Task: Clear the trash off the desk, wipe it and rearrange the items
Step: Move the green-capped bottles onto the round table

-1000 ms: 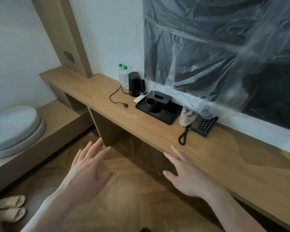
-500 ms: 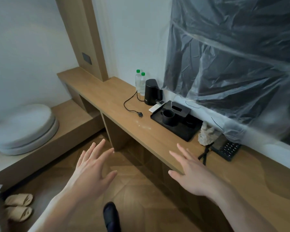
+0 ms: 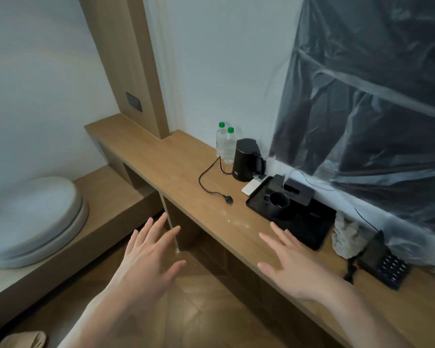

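A long wooden desk (image 3: 176, 172) runs along the wall. On it stand two water bottles (image 3: 225, 144) with green caps, a black kettle (image 3: 246, 156) with a loose cord (image 3: 211, 187), and a black tray (image 3: 309, 229) holding a dark mug (image 3: 278, 204) and a black box. A crumpled whitish wad (image 3: 344, 237) lies between the tray and a black telephone (image 3: 384, 262). Small pale crumbs (image 3: 236, 222) dot the desk near the tray. My left hand (image 3: 148, 264) hovers open over the floor. My right hand (image 3: 289, 264) is open above the desk's front edge, empty.
A screen wrapped in clear plastic film (image 3: 369, 96) hangs on the wall above the desk. A lower wooden bench carries a round grey cushion (image 3: 30, 219). Beige slippers (image 3: 23, 340) lie on the parquet floor at the bottom left. A white card (image 3: 250, 188) lies beside the tray.
The view has shifted right and closer to the desk. Both hands stay open and spread, and the right one now reaches over the desk's edge. The dark shoe below is out of view.
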A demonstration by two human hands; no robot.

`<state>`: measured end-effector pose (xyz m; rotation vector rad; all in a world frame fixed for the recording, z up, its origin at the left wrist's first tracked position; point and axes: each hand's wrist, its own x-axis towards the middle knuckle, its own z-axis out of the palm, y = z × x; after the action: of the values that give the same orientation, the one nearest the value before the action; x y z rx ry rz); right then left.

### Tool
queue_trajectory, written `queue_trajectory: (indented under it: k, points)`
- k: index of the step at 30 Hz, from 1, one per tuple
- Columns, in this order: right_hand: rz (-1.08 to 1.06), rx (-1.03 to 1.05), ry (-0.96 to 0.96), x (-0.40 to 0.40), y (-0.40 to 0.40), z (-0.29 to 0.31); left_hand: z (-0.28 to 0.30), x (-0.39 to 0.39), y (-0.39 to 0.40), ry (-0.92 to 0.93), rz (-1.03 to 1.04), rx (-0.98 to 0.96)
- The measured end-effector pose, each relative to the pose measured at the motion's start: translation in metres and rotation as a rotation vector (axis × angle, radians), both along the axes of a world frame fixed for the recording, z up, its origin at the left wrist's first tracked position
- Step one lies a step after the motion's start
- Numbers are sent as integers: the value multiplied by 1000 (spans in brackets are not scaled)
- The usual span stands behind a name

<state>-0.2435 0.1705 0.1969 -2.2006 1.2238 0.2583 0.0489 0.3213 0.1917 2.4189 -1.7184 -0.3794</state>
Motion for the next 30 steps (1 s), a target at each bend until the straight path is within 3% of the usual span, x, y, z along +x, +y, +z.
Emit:
queue_trajectory:
  k: [13,24,30]
  points:
    - [-63,40,16,119,-108,-16,-1,120,-146,-42,-143,54]
    - [-27,29,-26,191,-262,-34,-16,188,-292,-92,-45,83]
    - [-66,30,-34,210,-314,-34,-25,214,-360,-86,-99,125]
